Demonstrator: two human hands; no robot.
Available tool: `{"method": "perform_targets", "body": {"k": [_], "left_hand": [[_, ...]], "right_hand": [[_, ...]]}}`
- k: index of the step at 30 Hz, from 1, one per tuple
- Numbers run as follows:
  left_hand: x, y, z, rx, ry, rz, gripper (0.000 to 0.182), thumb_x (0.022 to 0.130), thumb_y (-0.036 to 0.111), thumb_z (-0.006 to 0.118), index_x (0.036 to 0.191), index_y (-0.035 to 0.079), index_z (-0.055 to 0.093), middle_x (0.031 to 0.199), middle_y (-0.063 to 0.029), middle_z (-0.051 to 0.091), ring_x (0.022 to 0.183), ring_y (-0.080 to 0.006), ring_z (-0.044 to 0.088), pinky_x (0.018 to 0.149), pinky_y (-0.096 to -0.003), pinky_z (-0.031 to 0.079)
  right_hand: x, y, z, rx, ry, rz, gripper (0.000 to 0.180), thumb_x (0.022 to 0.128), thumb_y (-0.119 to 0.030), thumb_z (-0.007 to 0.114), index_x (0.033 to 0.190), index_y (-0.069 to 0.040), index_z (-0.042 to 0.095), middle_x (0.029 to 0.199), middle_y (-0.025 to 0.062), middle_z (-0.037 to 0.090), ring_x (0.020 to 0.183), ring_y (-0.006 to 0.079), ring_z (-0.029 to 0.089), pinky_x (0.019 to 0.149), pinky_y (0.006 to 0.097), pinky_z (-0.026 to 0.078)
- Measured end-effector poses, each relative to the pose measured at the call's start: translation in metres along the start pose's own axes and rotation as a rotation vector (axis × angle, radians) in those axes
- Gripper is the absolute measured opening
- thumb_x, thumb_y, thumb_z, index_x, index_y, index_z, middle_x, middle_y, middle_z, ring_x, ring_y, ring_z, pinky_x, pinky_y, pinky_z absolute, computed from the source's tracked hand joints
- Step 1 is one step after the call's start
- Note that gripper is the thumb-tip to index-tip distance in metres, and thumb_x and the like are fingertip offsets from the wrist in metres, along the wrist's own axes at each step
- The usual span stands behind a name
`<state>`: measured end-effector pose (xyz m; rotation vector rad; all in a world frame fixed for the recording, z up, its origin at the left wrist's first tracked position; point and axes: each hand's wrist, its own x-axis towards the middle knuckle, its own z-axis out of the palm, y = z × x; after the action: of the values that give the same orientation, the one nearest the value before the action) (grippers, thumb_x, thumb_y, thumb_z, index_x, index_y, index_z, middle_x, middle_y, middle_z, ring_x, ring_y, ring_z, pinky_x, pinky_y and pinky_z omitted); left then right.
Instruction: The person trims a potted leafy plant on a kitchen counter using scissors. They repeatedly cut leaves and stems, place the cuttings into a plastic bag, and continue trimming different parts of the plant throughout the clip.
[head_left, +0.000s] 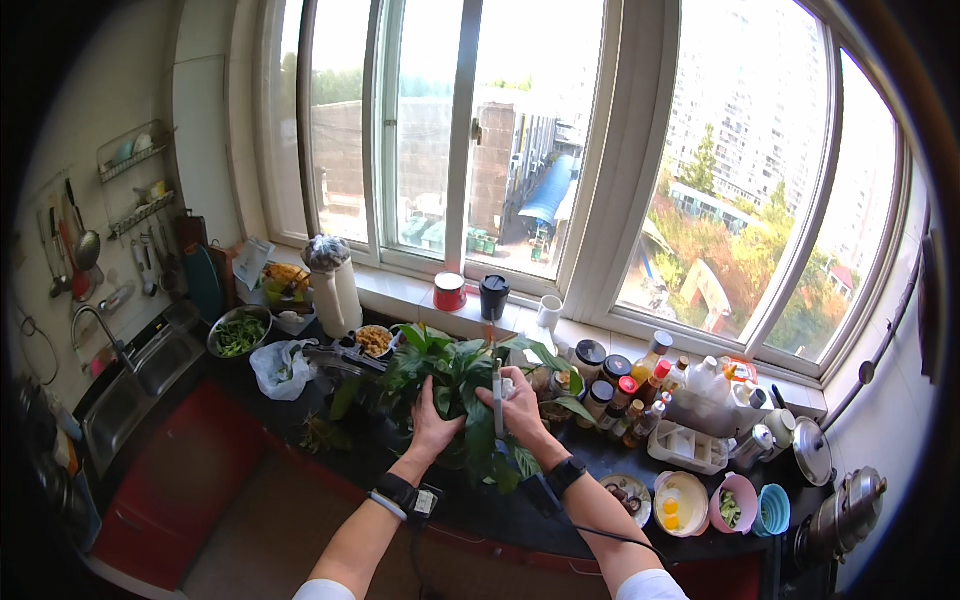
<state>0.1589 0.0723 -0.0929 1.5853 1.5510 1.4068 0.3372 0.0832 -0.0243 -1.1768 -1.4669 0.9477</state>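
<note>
A large green leafy plant (450, 371) stands on the black countertop before me. Among its leaves on the left is my left hand (435, 420), thumb and fingers apart; whether it grips a leaf or stem cannot be told. On the plant's right side my right hand (517, 405) is closed around a slim grey-white upright object (498, 397) whose kind is unclear, with something small and white at the fingers. Loose, partly yellowed leaves (326, 435) lie left of the plant. Its pot is hidden by foliage.
Left are a steel bowl of greens (240, 332), a plastic bag (281, 369), a beige thermos jug (336, 296) and a sink (161, 367). Bottles and jars (626, 386) crowd the right, near a white basket (686, 448) and a bowl with egg yolks (681, 502). Windows rise behind.
</note>
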Motion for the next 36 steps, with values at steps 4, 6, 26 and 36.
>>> {"method": "perform_targets", "body": {"k": [4,6,26,36], "left_hand": [[0.024,-0.027,-0.004,-0.142,-0.017,0.158,0.081,0.065,0.022,0.085,0.138,0.010,0.050,0.124,-0.0171,0.062,0.113,-0.0314,0.061,0.098,-0.0391,0.048],[0.045,-0.043,-0.010,-0.654,-0.240,-0.076,0.065,0.081,0.010,0.074,0.140,0.011,0.049,0.124,-0.0092,0.063,0.110,-0.0199,0.061,0.096,-0.0319,0.050],[0.063,0.074,-0.135,-0.359,-0.538,0.130,0.049,0.095,0.023,0.064,0.140,0.004,0.052,0.147,-0.0109,0.047,0.136,-0.0200,0.043,0.112,-0.0336,0.032],[0.011,0.095,-0.077,0.211,-0.412,0.925,0.005,0.072,0.011,0.077,0.076,0.011,0.073,0.081,0.0001,0.068,0.091,-0.0223,0.062,0.094,-0.0390,0.044]], "right_hand": [[-0.022,-0.008,0.022,-0.135,0.053,-0.159,0.043,0.077,-0.013,0.083,0.110,-0.004,0.056,0.078,-0.0022,0.057,0.070,0.0061,0.051,0.060,0.0249,0.046],[-0.032,-0.018,0.030,-0.114,0.009,-0.043,0.045,0.078,-0.018,0.082,0.112,-0.005,0.056,0.084,0.0063,0.064,0.075,0.0126,0.060,0.067,0.0299,0.050],[-0.019,-0.096,-0.070,0.063,0.429,-0.258,0.036,0.085,-0.018,0.080,0.108,-0.003,0.057,0.085,0.0056,0.073,0.077,0.0076,0.067,0.066,0.0228,0.053],[-0.074,-0.087,-0.016,-0.352,0.183,-0.218,0.039,0.078,-0.024,0.084,0.108,-0.008,0.064,0.075,0.0085,0.072,0.066,0.0144,0.069,0.062,0.0310,0.053]]}}
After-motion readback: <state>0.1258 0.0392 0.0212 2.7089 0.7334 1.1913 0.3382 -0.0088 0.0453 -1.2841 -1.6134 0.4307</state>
